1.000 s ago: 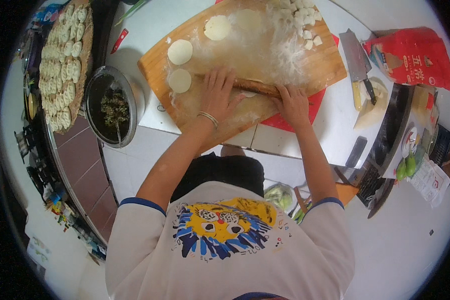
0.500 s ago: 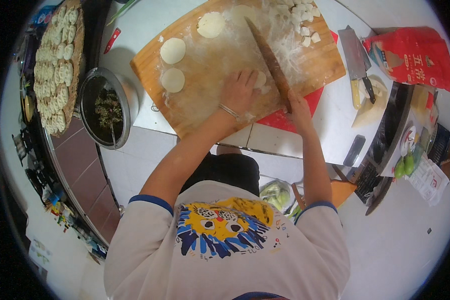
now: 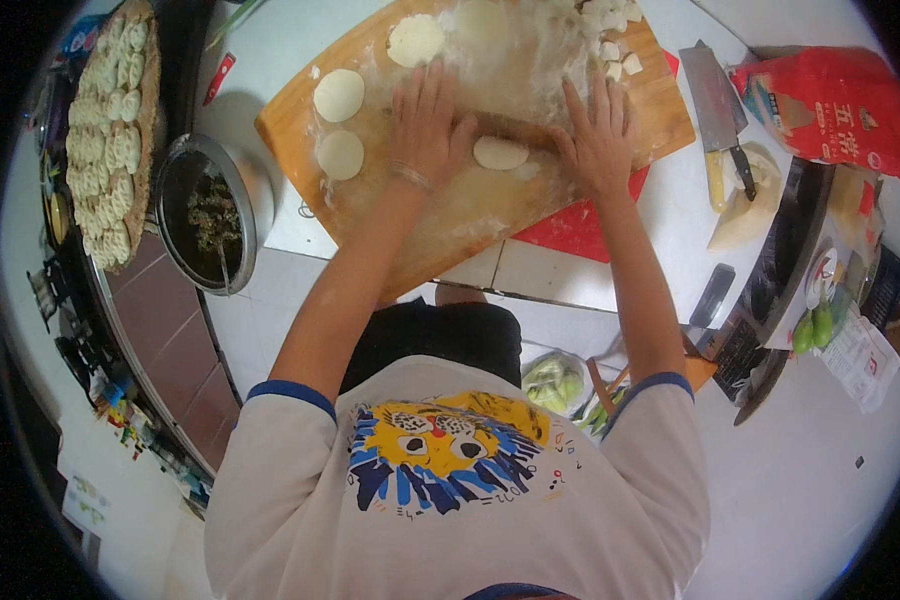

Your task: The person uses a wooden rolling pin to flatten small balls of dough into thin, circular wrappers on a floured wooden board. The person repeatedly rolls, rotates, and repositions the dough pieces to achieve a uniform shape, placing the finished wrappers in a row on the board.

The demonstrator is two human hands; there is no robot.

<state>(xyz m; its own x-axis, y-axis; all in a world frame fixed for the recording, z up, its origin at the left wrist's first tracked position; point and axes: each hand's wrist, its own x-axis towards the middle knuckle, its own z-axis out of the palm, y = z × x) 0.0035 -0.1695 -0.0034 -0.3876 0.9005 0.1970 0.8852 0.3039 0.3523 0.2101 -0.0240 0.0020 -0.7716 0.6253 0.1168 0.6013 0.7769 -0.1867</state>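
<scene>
Left hand (image 3: 428, 130), right hand (image 3: 598, 145): fingers (image 3: 430, 85) outstretched, laid unclasped over rolling pin (image 3: 515, 127). Dough round (image 3: 500, 153): pin's six o'clock. Board (image 3: 288, 122): floured room at twelve; seven-o'clock corner overhangs worktop (image 3: 665, 225).

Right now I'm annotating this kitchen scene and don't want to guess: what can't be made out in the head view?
All in the head view:
- Rolling pin: the stretches beneath the left hand and right hand are covered by them.
- Small dough pieces: cut off by the top edge; no sure count.
- Metal handle: its far end is buried in the chopped filling.
- Dumplings: too small and blurred to count.
</scene>
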